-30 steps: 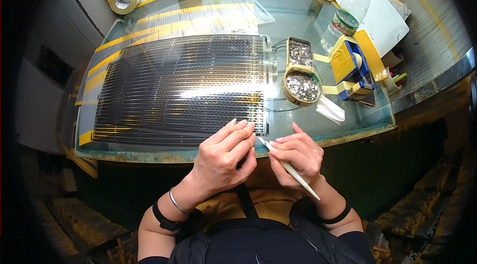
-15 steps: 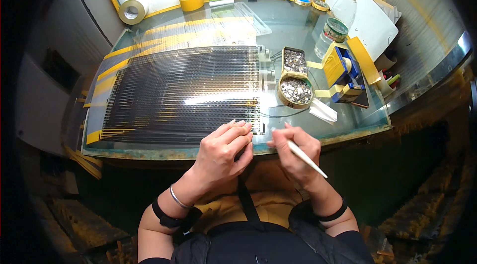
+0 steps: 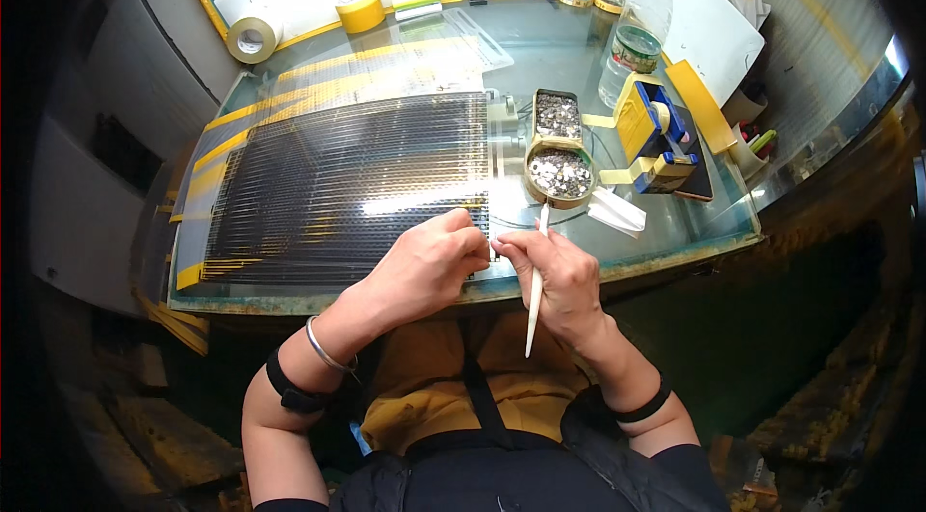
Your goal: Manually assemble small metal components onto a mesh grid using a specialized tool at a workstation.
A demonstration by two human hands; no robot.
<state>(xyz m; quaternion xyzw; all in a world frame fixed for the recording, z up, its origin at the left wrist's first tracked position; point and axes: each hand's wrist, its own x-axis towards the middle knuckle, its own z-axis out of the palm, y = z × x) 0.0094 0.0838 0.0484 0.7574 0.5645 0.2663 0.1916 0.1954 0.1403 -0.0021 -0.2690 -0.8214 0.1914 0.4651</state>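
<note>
A large dark ribbed sheet lies flat on the glass-topped table. My left hand rests on its near right corner with fingers curled and pinched at the edge. My right hand meets it fingertip to fingertip and holds a thin white stick, whose tip points up toward a round tin of small silvery pieces. A rectangular tin with more such pieces sits just behind the round one.
A yellow and blue tape dispenser and a clear bottle stand at the right. Tape rolls lie along the far edge. A white folded paper lies near the round tin.
The white stick has swung from slanting down to the right to nearly upright, its tip now by the round tin. Both hands stay at the sheet's near right corner.
</note>
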